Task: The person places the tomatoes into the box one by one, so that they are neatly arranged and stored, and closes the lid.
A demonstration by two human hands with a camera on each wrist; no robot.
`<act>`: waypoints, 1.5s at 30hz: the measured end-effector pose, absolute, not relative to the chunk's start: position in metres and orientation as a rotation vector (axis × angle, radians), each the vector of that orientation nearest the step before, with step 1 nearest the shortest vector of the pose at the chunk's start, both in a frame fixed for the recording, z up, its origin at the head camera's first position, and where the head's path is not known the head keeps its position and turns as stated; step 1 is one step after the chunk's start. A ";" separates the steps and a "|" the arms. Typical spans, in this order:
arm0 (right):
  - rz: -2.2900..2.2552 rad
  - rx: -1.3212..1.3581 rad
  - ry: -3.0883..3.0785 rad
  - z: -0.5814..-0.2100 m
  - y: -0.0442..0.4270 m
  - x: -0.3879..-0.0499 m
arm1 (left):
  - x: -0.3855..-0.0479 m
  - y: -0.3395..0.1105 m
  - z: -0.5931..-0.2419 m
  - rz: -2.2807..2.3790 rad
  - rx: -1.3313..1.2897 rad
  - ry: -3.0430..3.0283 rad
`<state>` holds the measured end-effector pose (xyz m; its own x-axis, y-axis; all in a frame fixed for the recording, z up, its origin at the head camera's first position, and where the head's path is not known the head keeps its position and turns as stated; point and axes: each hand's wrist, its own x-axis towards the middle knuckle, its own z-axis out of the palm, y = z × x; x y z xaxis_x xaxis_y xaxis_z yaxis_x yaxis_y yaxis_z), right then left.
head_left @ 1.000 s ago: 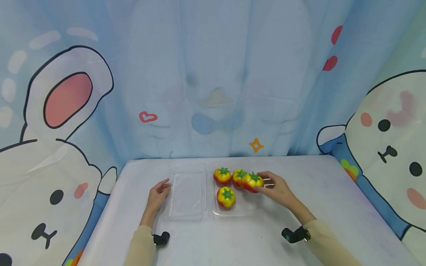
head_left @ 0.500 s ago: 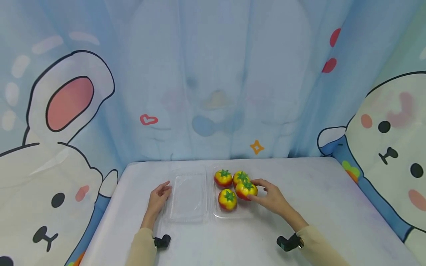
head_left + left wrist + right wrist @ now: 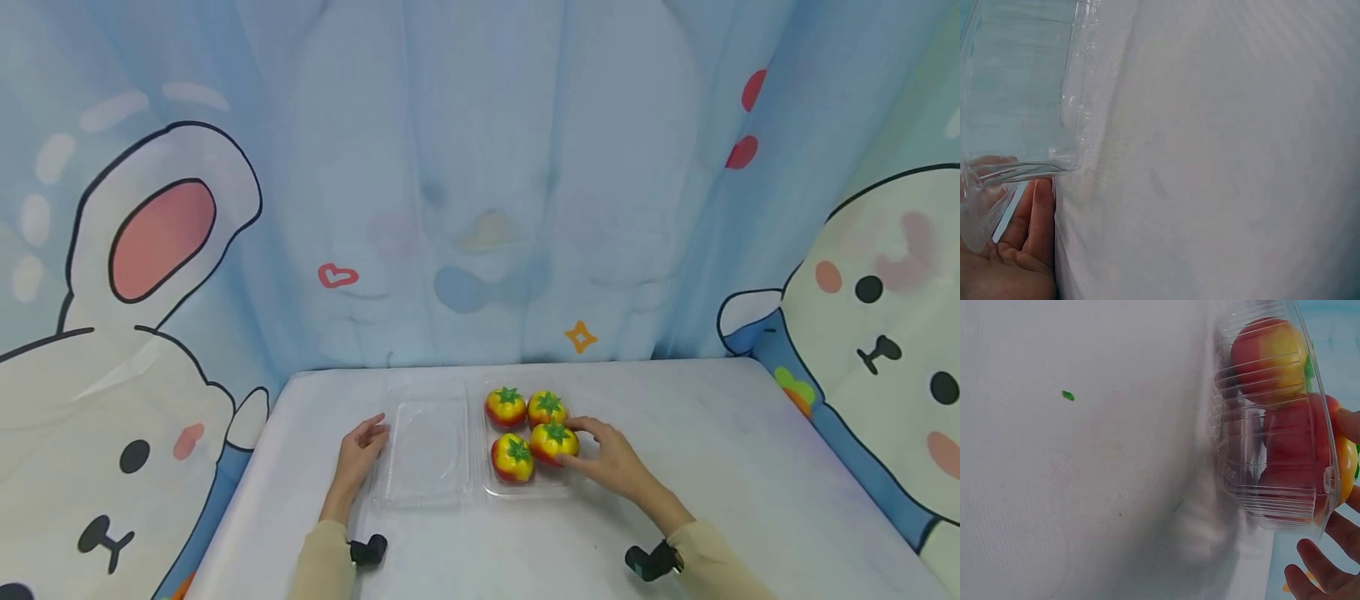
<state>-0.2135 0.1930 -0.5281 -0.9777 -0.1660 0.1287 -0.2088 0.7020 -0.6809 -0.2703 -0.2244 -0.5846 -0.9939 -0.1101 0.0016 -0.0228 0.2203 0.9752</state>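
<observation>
In the head view, a hinged clear plastic clamshell box lies spread flat, its lid half [image 3: 427,454] to the left and its tray half [image 3: 525,490] to the right. My right hand [image 3: 611,462] grips a yellow-red toy tomato [image 3: 553,442] with thumb and fingertips, in the tray's front right corner. Three more toy tomatoes sit there: back left [image 3: 506,408], back right [image 3: 547,407] and front left [image 3: 513,458]. At the lid's outer left edge rests my left hand [image 3: 360,454], fingers fairly straight; the left wrist view shows some fingers [image 3: 1038,222] beside the clear plastic wall.
A white cloth covers the table [image 3: 480,550]. Behind it hangs a blue curtain [image 3: 480,167] with cartoon animals. A small green scrap [image 3: 1068,395] lies on the cloth in the right wrist view.
My right hand has carried the tomato left and toward me, lowering it from over the back right tomato into the front right corner. The left hand stays at the lid.
</observation>
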 end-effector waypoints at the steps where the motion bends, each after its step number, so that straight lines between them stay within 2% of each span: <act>1: 1.140 0.327 -2.846 -0.529 0.193 -0.213 | -0.270 -0.224 -0.585 -1.915 0.131 -2.397; 29: 0.840 0.457 -2.820 -0.539 0.195 -0.209 | -0.269 -0.225 -0.582 -1.942 0.123 -2.403; 45: 1.011 0.410 -2.807 -0.535 0.199 -0.210 | -0.268 -0.225 -0.577 -2.000 0.153 -2.389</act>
<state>-0.2098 0.1994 -0.5346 -0.9548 -0.2091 0.2114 -0.2958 0.7386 -0.6058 -0.2682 -0.2249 -0.5774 -0.9950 -0.0892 -0.0456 -0.0605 0.1730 0.9831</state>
